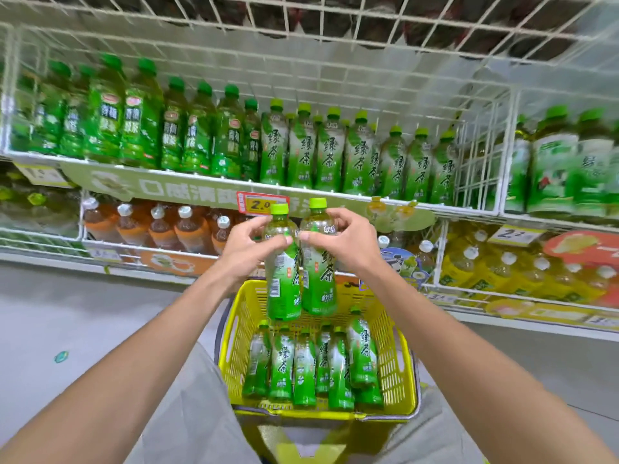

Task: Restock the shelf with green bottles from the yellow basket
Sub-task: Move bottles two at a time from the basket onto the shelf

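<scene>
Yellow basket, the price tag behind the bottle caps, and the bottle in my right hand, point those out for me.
yellow basket (403,360): head view, on its right side wall.
price tag (259,204): head view, on its yellow middle.
right-hand bottle (320,279): head view, on its green label.

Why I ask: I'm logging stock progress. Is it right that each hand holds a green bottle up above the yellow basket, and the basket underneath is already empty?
Not quite. The left hand and right hand do each hold a green bottle above the yellow basket, but the basket is not empty: the head view shows several more bottles lying in it.
</scene>
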Motion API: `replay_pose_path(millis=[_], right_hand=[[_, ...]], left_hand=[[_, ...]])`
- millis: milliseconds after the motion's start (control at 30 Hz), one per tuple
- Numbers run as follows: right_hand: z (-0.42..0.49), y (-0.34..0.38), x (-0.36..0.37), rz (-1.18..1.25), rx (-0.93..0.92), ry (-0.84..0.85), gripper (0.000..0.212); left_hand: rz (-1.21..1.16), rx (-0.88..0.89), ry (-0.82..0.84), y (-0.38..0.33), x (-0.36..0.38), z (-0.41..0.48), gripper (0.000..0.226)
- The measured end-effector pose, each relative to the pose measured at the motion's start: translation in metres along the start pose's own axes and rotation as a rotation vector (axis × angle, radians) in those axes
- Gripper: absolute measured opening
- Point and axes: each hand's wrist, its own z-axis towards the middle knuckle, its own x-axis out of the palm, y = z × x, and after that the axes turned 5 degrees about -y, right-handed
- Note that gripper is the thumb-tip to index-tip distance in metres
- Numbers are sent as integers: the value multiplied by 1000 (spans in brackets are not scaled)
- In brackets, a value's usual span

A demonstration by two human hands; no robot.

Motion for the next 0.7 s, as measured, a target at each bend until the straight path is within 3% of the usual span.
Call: replay_pose_path(millis=[200, 367, 467, 533, 700], right_hand=[[22, 43, -38, -26, -96, -104, 90], [45, 64, -72, -21, -126, -208, 89], [63, 75, -94, -29, -147, -275, 92], [77, 80, -110, -13, -145, -322, 92], [106, 79, -139, 2, -127, -373, 89]], left_hand=[[-115, 113, 13, -56, 16, 10, 119], [-181, 162, 40, -101, 37, 29, 96], [-279, 171, 5, -131, 58, 43, 59], [-344, 168, -13, -151, 74, 53, 46], [-323, 198, -40, -174, 113, 82, 68]])
